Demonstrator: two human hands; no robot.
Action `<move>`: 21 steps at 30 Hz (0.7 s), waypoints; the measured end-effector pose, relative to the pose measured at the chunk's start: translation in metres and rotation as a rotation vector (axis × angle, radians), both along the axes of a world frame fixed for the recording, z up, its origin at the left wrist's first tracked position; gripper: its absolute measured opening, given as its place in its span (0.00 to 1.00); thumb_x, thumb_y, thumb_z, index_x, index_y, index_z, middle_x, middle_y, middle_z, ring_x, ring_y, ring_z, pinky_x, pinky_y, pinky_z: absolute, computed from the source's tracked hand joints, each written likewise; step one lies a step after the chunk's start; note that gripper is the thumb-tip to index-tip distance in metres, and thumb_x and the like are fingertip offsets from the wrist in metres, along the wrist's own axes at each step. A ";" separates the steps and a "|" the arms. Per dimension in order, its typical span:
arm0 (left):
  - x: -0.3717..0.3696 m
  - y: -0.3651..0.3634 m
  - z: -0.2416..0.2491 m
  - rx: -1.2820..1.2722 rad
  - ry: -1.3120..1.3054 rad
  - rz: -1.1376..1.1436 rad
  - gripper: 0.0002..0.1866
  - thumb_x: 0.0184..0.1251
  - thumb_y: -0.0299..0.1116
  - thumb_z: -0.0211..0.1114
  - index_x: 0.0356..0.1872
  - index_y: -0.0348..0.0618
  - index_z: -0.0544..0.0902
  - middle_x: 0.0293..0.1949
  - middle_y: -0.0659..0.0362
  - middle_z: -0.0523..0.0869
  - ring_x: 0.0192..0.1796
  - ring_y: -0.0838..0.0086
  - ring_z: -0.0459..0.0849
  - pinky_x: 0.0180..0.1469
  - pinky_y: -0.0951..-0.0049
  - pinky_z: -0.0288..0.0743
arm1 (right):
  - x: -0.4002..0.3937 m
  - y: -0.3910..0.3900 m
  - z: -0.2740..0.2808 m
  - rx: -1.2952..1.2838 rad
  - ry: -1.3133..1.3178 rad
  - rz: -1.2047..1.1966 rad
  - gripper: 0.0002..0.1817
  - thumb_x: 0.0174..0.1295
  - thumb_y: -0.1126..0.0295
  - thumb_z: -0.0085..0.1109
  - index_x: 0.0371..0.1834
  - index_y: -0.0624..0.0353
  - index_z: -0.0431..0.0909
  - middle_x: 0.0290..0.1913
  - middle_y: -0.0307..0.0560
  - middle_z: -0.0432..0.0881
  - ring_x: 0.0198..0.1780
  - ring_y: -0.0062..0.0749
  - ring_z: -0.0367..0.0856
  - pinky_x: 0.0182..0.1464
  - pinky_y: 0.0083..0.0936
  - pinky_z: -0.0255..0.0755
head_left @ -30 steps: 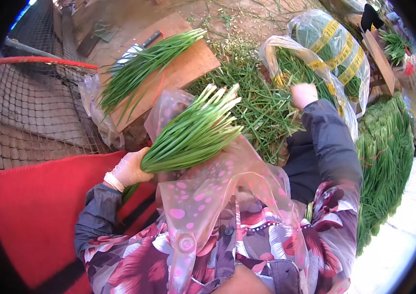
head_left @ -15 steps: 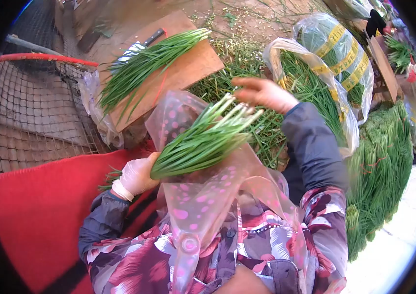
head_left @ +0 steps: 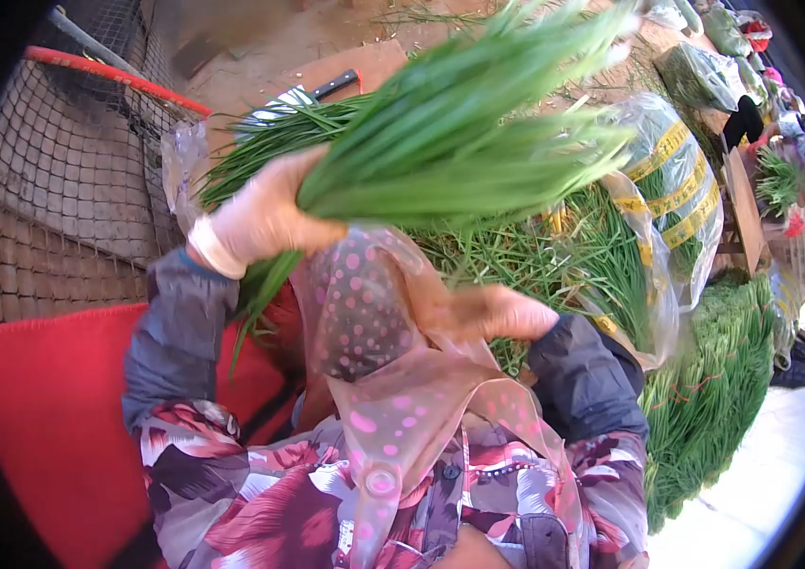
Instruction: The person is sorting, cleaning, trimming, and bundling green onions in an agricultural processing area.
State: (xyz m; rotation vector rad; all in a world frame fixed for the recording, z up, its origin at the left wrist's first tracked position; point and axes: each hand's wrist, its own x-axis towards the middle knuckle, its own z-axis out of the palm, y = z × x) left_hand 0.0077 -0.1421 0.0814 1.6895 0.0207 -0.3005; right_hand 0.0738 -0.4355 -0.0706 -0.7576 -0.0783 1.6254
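My gloved left hand (head_left: 265, 209) is closed around the lower leafy part of a bunch of green chives (head_left: 459, 133). It holds the bunch raised, with the pale stem ends towards the upper right, blurred by motion. Some leaf tips hang below the fist. Over my lap, my right hand (head_left: 497, 313) is held with its fingers stretched to the left, smeared by motion, and no object shows in it. Beneath it lies a see-through apron with pink dots (head_left: 364, 313). Behind the raised bunch, more chives (head_left: 274, 142) lie on a wooden board (head_left: 369, 62), partly hidden.
A knife (head_left: 336, 83) with a black handle lies on the board. Loose chive trimmings (head_left: 488, 251) cover the ground ahead. To the right are a plastic bag with yellow tape (head_left: 682, 180) and stacked chives (head_left: 715, 379). Red cloth (head_left: 51, 379) and wire mesh (head_left: 51, 209) are at left.
My left hand has lifted the chives up and away from my lap, and they now cover part of the board. My right hand has moved down and back towards my lap.
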 end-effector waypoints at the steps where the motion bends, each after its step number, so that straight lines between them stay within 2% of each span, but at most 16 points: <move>1: 0.011 0.000 0.014 -0.055 0.012 0.024 0.31 0.51 0.24 0.71 0.59 0.38 0.74 0.46 0.65 0.83 0.46 0.83 0.77 0.52 0.80 0.72 | 0.013 0.016 0.013 0.152 -0.496 0.084 0.49 0.57 0.62 0.68 0.77 0.57 0.45 0.64 0.52 0.71 0.62 0.30 0.71 0.64 0.31 0.64; 3: 0.030 0.017 0.017 0.017 0.068 0.034 0.31 0.50 0.24 0.72 0.60 0.38 0.74 0.47 0.65 0.83 0.46 0.83 0.77 0.52 0.79 0.72 | 0.030 0.050 0.026 0.275 -0.430 -0.077 0.62 0.48 0.47 0.73 0.78 0.53 0.39 0.69 0.53 0.66 0.65 0.37 0.70 0.63 0.32 0.66; 6: 0.047 0.046 0.001 0.125 0.118 0.019 0.31 0.51 0.24 0.72 0.60 0.38 0.74 0.49 0.65 0.83 0.48 0.82 0.78 0.53 0.78 0.72 | 0.045 0.089 0.022 0.405 -0.325 -0.218 0.60 0.49 0.44 0.72 0.78 0.52 0.40 0.69 0.53 0.65 0.64 0.38 0.72 0.62 0.34 0.68; 7: 0.052 0.055 -0.015 0.163 0.112 0.004 0.31 0.51 0.24 0.72 0.60 0.39 0.75 0.50 0.65 0.83 0.49 0.82 0.77 0.54 0.78 0.72 | 0.050 0.098 0.014 0.400 -0.255 -0.335 0.57 0.51 0.44 0.70 0.77 0.51 0.44 0.68 0.53 0.66 0.63 0.38 0.72 0.60 0.34 0.70; 8: 0.055 0.065 -0.040 0.069 0.103 0.014 0.31 0.50 0.24 0.71 0.60 0.39 0.75 0.51 0.65 0.82 0.51 0.81 0.77 0.57 0.76 0.70 | 0.057 0.105 0.004 0.393 -0.181 -0.451 0.54 0.52 0.44 0.69 0.76 0.51 0.48 0.68 0.53 0.66 0.63 0.38 0.73 0.58 0.35 0.72; 9: 0.062 0.075 -0.059 0.070 0.172 -0.008 0.33 0.48 0.22 0.71 0.60 0.38 0.74 0.50 0.64 0.83 0.51 0.81 0.76 0.57 0.77 0.70 | 0.066 0.111 -0.011 0.389 -0.184 -0.457 0.54 0.52 0.44 0.69 0.76 0.51 0.48 0.68 0.53 0.66 0.63 0.38 0.73 0.58 0.35 0.72; 11: 0.079 0.122 -0.134 0.374 0.111 -0.116 0.37 0.44 0.25 0.72 0.62 0.39 0.73 0.51 0.57 0.84 0.52 0.72 0.80 0.57 0.73 0.72 | 0.086 0.123 -0.053 0.021 -0.136 -0.554 0.44 0.57 0.45 0.65 0.71 0.52 0.55 0.66 0.52 0.68 0.60 0.37 0.75 0.54 0.36 0.75; 12: 0.081 0.134 -0.153 0.684 0.160 -0.125 0.38 0.42 0.27 0.72 0.62 0.39 0.73 0.51 0.52 0.84 0.54 0.66 0.81 0.57 0.70 0.73 | 0.090 0.132 -0.074 -0.060 -0.036 -0.550 0.36 0.59 0.46 0.65 0.64 0.54 0.64 0.58 0.45 0.74 0.58 0.37 0.77 0.51 0.35 0.77; 13: 0.087 0.136 -0.164 1.002 0.193 -0.124 0.39 0.41 0.30 0.72 0.62 0.40 0.72 0.52 0.48 0.83 0.55 0.60 0.81 0.57 0.67 0.73 | 0.092 0.138 -0.075 -0.206 -0.018 -0.561 0.33 0.61 0.49 0.63 0.63 0.55 0.65 0.53 0.45 0.77 0.56 0.38 0.79 0.48 0.34 0.79; 14: 0.089 0.140 -0.173 0.999 0.195 -0.086 0.39 0.40 0.33 0.72 0.61 0.40 0.73 0.53 0.43 0.81 0.57 0.51 0.78 0.58 0.62 0.73 | 0.095 0.142 -0.074 -0.216 -0.014 -0.584 0.31 0.63 0.50 0.61 0.62 0.56 0.65 0.53 0.46 0.78 0.54 0.39 0.80 0.46 0.35 0.80; 19: 0.089 0.135 -0.178 0.999 0.139 -0.060 0.38 0.40 0.32 0.72 0.61 0.45 0.72 0.50 0.45 0.82 0.55 0.52 0.79 0.55 0.58 0.74 | 0.112 0.147 -0.082 -0.226 -0.092 -0.651 0.24 0.69 0.55 0.55 0.60 0.59 0.67 0.51 0.49 0.80 0.46 0.42 0.84 0.39 0.35 0.82; 21: 0.086 0.128 -0.167 0.997 0.082 -0.041 0.39 0.40 0.32 0.72 0.62 0.46 0.71 0.51 0.45 0.81 0.55 0.52 0.79 0.55 0.57 0.74 | 0.120 0.147 -0.078 -0.373 -0.223 -0.516 0.22 0.72 0.58 0.49 0.61 0.61 0.66 0.53 0.55 0.79 0.44 0.43 0.86 0.36 0.33 0.82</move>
